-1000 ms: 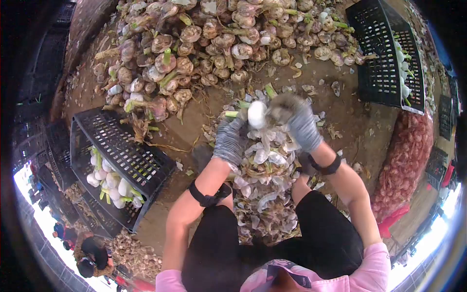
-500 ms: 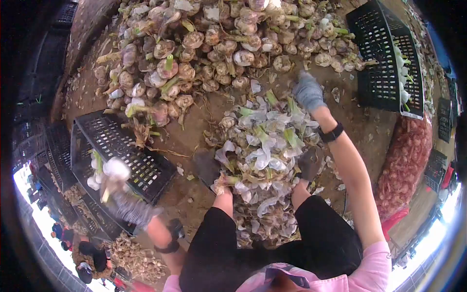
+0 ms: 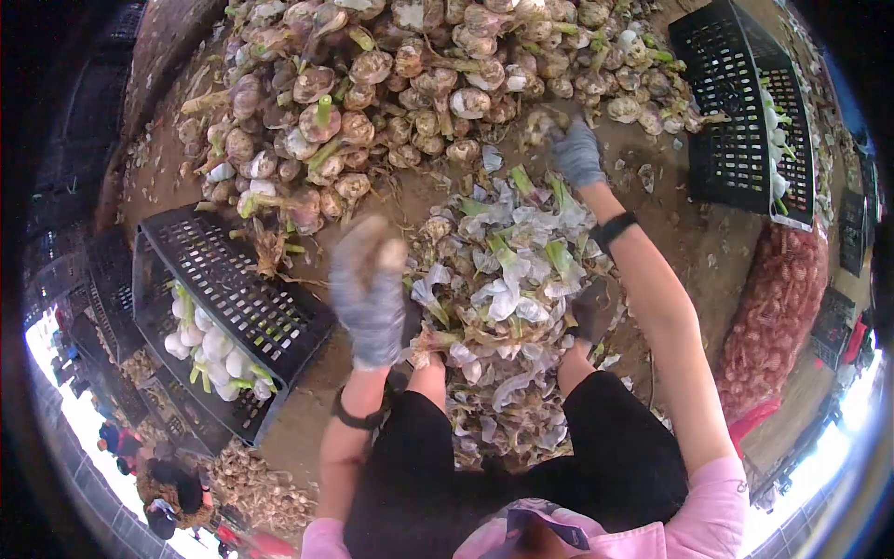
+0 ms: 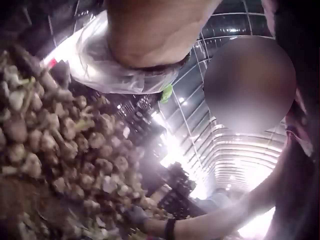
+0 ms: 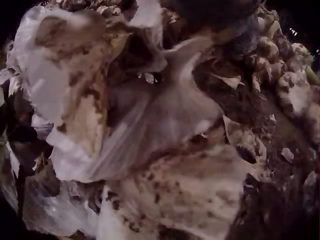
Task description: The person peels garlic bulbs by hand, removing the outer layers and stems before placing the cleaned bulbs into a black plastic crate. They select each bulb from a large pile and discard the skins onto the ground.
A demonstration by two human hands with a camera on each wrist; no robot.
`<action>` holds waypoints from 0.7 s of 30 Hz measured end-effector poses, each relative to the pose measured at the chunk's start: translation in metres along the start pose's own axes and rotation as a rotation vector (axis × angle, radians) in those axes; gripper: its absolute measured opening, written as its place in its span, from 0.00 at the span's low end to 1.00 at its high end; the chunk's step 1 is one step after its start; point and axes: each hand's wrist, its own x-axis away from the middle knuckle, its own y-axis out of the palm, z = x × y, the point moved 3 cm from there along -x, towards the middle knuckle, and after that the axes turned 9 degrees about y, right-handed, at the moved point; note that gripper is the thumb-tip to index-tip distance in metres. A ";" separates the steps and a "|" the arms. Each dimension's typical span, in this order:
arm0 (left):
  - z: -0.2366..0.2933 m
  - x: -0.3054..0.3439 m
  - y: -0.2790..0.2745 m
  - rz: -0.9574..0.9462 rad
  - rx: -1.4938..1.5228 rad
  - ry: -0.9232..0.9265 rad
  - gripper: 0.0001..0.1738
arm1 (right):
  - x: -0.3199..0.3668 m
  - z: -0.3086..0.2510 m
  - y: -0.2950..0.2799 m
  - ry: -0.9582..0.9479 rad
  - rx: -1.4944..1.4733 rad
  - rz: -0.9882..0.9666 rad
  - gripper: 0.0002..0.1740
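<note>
My right hand [image 3: 579, 154], in a grey glove, is at the near edge of a heap of unpeeled garlic [image 3: 410, 84]. It holds a soil-stained garlic bulb [image 3: 540, 126] at its fingertips, both blurred by motion. My left hand [image 3: 368, 293], also gloved and blurred, hangs between the left crate and the skins with its fingers loosely extended, holding nothing visible. Beneath and between the hands lies a mound of stripped garlic skins [image 3: 507, 289], white with green stem ends. In the right wrist view, large soil-spotted skins [image 5: 150, 130] fill the foreground and mostly hide the hand.
On the left, a tilted black crate [image 3: 242, 270] contains white cleaned garlic [image 3: 214, 349]. Another black crate [image 3: 736, 121] stands at the far right, beside a red mesh sack [image 3: 773, 317] full of bulbs. Feet flank the skins. Another person [image 3: 172, 494] appears at lower left.
A peeled white bulb went from between both hands to the left crate in the left hand, which has come back without it. The right hand moved forward to the heap and took a bulb.
</note>
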 end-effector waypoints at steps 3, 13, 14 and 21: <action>-0.030 0.001 0.042 -0.237 0.139 -0.138 0.28 | 0.044 0.006 0.000 0.301 -1.559 -0.415 0.12; -0.039 0.001 0.090 -0.460 0.729 -0.196 0.37 | 0.123 -0.057 -0.076 0.062 -0.989 -0.771 0.15; -0.038 0.003 0.087 -0.451 0.720 -0.224 0.36 | 0.125 -0.059 -0.081 0.043 -0.932 -0.747 0.15; -0.036 0.007 0.081 -0.453 0.674 -0.263 0.31 | 0.137 -0.055 -0.081 -0.019 -0.832 -0.602 0.17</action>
